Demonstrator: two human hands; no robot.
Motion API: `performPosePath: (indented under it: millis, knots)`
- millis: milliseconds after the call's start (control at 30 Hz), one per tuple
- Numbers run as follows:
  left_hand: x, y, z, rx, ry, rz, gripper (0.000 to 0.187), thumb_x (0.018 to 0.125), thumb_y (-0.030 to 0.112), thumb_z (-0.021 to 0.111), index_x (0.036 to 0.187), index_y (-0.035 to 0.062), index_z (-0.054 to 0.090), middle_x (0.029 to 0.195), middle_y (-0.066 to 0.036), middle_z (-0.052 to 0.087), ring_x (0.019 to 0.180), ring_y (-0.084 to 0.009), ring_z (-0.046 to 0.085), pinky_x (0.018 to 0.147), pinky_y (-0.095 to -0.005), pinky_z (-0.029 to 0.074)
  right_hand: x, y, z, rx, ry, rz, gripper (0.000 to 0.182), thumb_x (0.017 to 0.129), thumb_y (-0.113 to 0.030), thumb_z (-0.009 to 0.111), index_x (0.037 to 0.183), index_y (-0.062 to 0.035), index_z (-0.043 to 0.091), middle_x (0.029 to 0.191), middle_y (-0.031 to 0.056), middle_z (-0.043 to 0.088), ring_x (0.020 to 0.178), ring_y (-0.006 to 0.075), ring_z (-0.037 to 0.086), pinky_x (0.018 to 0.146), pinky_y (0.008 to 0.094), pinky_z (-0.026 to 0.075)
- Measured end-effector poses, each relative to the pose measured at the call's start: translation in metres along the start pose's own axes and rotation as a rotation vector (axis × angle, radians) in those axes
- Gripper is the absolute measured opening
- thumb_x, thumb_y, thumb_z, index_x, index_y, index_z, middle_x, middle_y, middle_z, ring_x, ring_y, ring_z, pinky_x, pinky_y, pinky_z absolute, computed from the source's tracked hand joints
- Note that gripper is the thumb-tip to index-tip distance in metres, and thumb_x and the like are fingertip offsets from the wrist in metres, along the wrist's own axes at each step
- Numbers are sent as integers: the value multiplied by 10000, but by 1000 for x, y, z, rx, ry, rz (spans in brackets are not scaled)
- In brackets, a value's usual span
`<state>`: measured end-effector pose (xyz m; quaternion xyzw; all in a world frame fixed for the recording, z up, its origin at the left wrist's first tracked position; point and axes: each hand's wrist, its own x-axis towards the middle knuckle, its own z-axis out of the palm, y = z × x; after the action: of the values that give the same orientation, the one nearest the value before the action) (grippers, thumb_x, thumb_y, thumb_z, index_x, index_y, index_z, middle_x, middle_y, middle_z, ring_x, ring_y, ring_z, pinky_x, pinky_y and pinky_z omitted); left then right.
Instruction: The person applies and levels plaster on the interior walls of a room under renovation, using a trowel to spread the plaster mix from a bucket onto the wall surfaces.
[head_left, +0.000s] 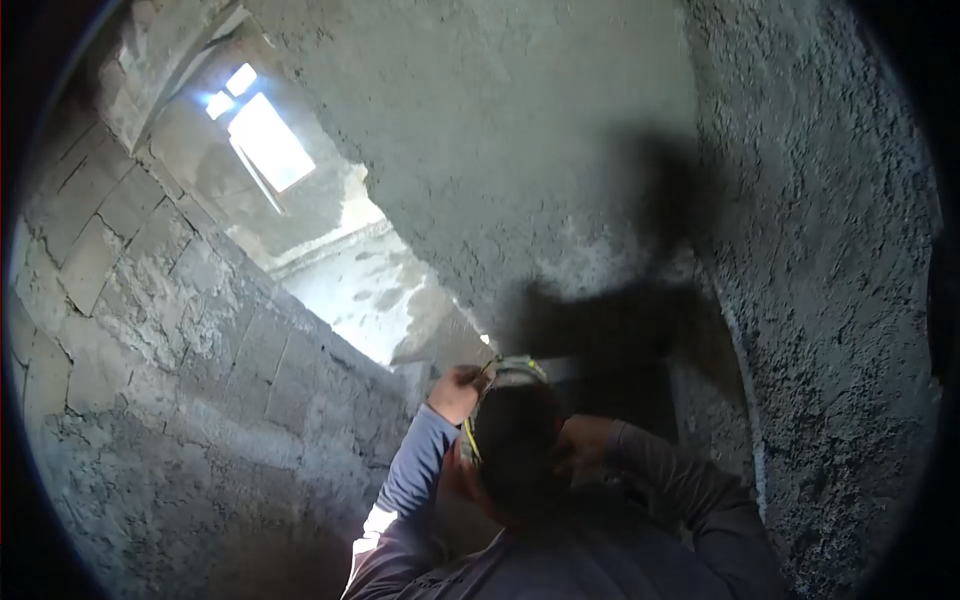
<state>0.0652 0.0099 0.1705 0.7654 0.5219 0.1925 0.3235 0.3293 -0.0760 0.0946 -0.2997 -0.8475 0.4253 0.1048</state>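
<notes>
Neither my left hand nor my right hand shows in the head view. Just ahead, low in the view, is a co-worker (580, 560) in a dark grey long-sleeved top, seen from behind. Both of that person's arms are raised. The co-worker's left hand (457, 393) is at the side of the head, pinching near a strap (520, 364) with yellow-green edging that runs around the head. Against the other side of the head rests the co-worker's right hand (588, 440), its fingers partly hidden in shadow.
A block wall (200, 320) rises on the left. Rough plastered concrete (520, 160) fills the upper middle, and a rough wall (840, 300) stands on the right. Bright window openings (270, 142) shine at upper left. A dark recess (620, 400) lies beyond the co-worker.
</notes>
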Motion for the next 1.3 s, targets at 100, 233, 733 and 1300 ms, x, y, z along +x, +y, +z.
performPosePath:
  millis: [100,233,733,1300]
  knots:
    - [-12,-20,-5,-121,76,-67,351,966,293,612,831,-30,640,670,-94,545,693,-145,507,660,-344,412,13,29,32,307,9,-15,343,797,-234,764,1084,-50,732,1016,176,732,922,260,717,823,373,554]
    - [-52,-11,-18,-280,267,-151,332,976,257,627,754,11,625,612,34,471,637,-71,422,588,-290,366,29,20,48,315,29,-44,408,796,-265,782,1136,-50,715,1071,158,731,945,267,714,835,383,558]
    - [-97,-29,-35,-327,369,-78,374,998,204,579,689,10,495,582,44,396,592,-69,359,524,-312,301,46,-39,37,-598,119,-20,419,818,-404,673,1093,-88,657,904,173,699,873,343,703,745,459,569]
    - [-102,-99,-27,-506,595,-74,283,1012,227,589,929,-28,680,834,-29,673,770,-101,573,723,-304,486,-1,-50,-32,-455,532,-63,246,785,-242,741,1012,-205,655,914,62,693,862,290,692,719,411,555]
